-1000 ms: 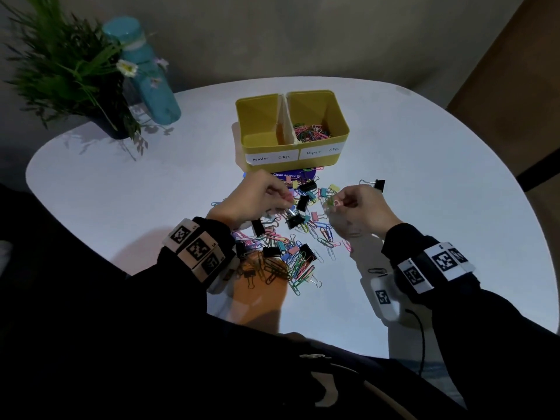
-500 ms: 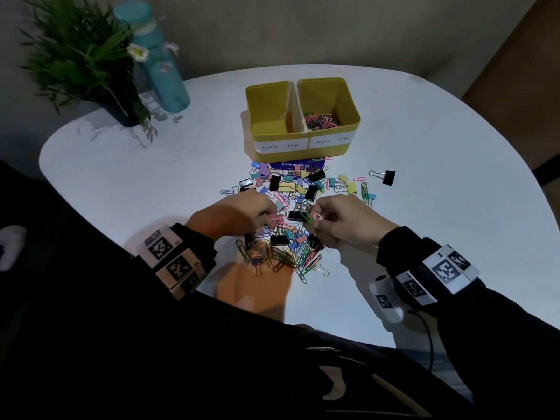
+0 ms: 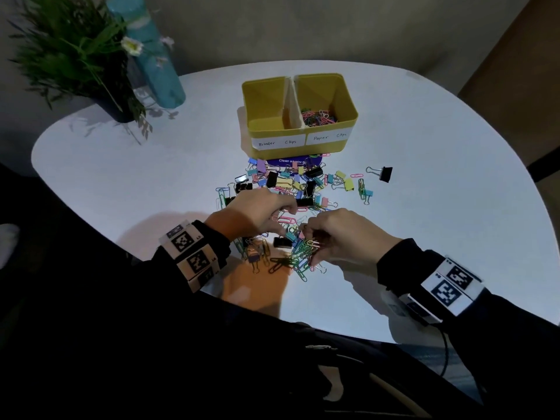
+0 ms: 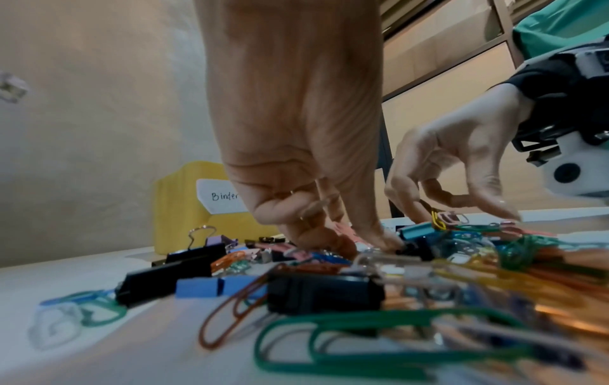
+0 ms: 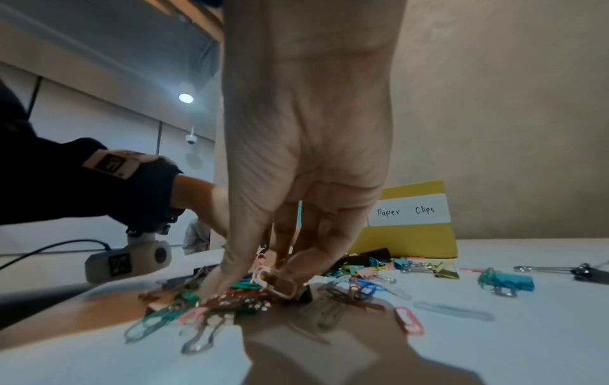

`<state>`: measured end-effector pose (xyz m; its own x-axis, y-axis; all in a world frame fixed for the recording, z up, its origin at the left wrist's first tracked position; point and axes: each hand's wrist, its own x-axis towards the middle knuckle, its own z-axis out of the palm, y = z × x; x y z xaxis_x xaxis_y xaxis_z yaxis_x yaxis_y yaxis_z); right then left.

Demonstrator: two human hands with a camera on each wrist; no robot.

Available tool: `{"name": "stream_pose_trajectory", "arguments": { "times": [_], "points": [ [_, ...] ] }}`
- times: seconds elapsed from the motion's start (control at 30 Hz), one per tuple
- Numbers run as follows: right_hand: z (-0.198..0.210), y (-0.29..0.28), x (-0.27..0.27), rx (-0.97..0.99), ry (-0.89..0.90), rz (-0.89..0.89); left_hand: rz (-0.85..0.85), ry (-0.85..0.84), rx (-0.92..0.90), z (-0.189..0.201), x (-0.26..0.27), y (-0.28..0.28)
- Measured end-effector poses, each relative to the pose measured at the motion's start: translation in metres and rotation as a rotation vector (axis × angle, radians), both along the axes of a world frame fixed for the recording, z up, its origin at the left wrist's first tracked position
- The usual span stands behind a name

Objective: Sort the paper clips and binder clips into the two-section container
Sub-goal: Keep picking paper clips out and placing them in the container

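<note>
A plant (image 3: 72, 56) and a teal bottle (image 3: 154, 65) stand far left on the table (image 3: 136, 177). The left hand (image 3: 254, 212) has its fingers curled down into the clips (image 3: 291, 189), tips on a black binder clip (image 4: 417, 251); whether it pinches it, I cannot tell. The right hand (image 3: 342, 234) pinches a bunch of paper clips (image 3: 304, 250). Behind the pile is the yellow container (image 3: 298, 147); its right section holds paper clips
</note>
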<state>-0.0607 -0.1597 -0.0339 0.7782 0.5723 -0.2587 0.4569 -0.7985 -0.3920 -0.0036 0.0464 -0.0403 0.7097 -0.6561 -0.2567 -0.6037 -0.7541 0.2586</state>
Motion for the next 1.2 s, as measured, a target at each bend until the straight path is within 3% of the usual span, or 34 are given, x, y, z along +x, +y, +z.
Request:
{"name": "stream_pose_trajectory", "arguments": {
  "times": [0.33, 0.4, 0.47, 0.57, 0.83, 1.0, 1.2],
  "points": [
    [-0.011, 0.003, -0.017, 0.039, -0.070, -0.024, -0.030, 0.011, 0.020, -0.006, 0.006, 0.000],
    [-0.012, 0.000, -0.018, 0.029, -0.125, -0.050, 0.014, 0.093, -0.071, -0.008, 0.009, 0.003],
    [-0.014, -0.004, -0.018, 0.040, -0.181, -0.105, 0.108, 0.202, -0.274, -0.005, 0.012, 0.007],
    [-0.019, -0.011, -0.013, 0.063, -0.236, -0.165, 0.200, 0.212, -0.408, 0.006, 0.013, 0.013],
    [-0.024, -0.017, 0.002, 0.209, -0.224, -0.288, 0.113, 0.115, -0.074, 0.009, 0.006, 0.028],
    [-0.023, -0.019, 0.005, 0.264, -0.241, -0.423, 0.117, 0.052, -0.049, 0.004, -0.001, 0.025],
    [-0.018, -0.031, 0.017, 0.418, -0.114, -0.689, 0.085, -0.054, 0.025, -0.003, -0.010, 0.013]
  ]
}}
